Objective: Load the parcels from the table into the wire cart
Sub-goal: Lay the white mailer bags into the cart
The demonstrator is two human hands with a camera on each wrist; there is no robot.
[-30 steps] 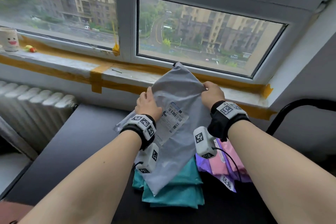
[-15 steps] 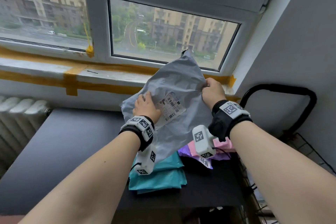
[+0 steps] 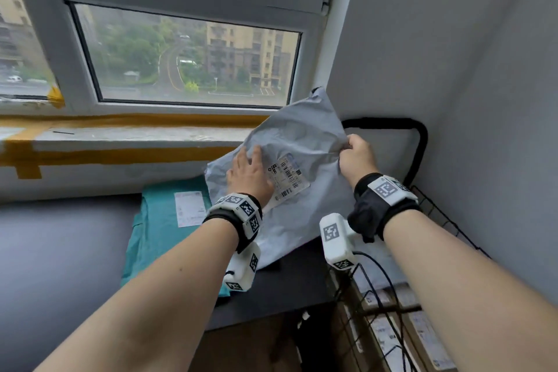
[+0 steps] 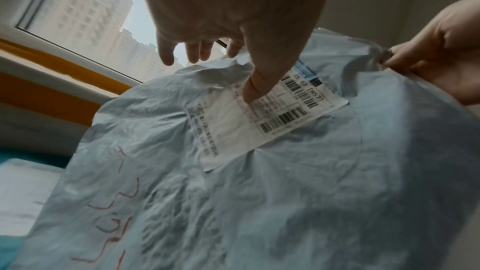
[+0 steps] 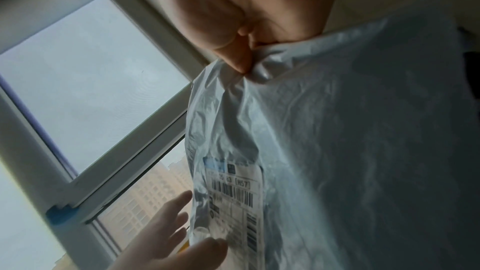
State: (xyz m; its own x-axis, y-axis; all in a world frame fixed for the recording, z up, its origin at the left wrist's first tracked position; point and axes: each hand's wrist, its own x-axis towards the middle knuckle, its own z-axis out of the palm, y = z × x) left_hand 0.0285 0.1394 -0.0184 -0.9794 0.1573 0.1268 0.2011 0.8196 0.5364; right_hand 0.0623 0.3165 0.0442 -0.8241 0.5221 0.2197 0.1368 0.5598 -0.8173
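Observation:
A crumpled grey mailer parcel (image 3: 302,142) with a white barcode label (image 3: 287,178) hangs tilted over the dark table's (image 3: 60,251) right end. My right hand (image 3: 353,154) pinches the parcel's bunched right edge; the right wrist view shows this pinch (image 5: 241,59). My left hand (image 3: 250,166) lies against the parcel's face with fingers straight, and its thumb (image 4: 257,85) touches the label. A teal parcel (image 3: 163,220) with a white label lies flat on the table to the left. The wire cart (image 3: 447,220), with its black handle (image 3: 421,142), stands just right of the table.
Cardboard boxes (image 3: 407,326) sit low inside the cart. A grey wall (image 3: 468,100) closes the right side behind the cart. The window sill with yellow tape (image 3: 120,142) runs along the table's far edge. Black cables (image 3: 389,296) hang from my right wrist camera.
Both hands have carried the grey parcel rightward and off the pile, up to the cart's handle. My left hand's fingers have straightened. The pink and purple parcels are out of sight.

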